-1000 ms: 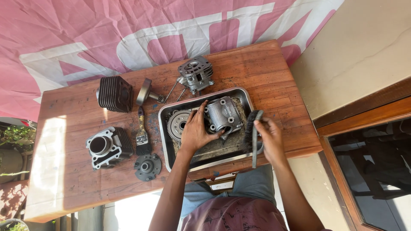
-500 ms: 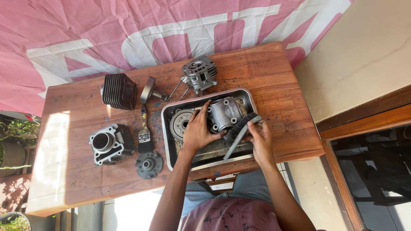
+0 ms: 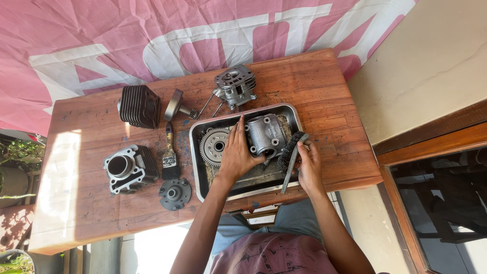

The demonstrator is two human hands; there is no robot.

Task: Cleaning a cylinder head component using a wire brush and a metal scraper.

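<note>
Centre frame | left hand (image 3: 236,155) grasping engine part (image 3: 265,135), steadying it in tray (image 3: 293,117) | right hand (image 3: 309,165) gripping wire brush (image 3: 290,152), bristles against part.

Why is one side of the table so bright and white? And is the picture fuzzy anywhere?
In the head view, hard sunlight washes out the left end of the wooden table, bleaching the grain there; the metal tray and the ribbed engine part under the left hand sit in even shade and look sharp; the right hand with the wire brush is clear too, no blur.
</note>
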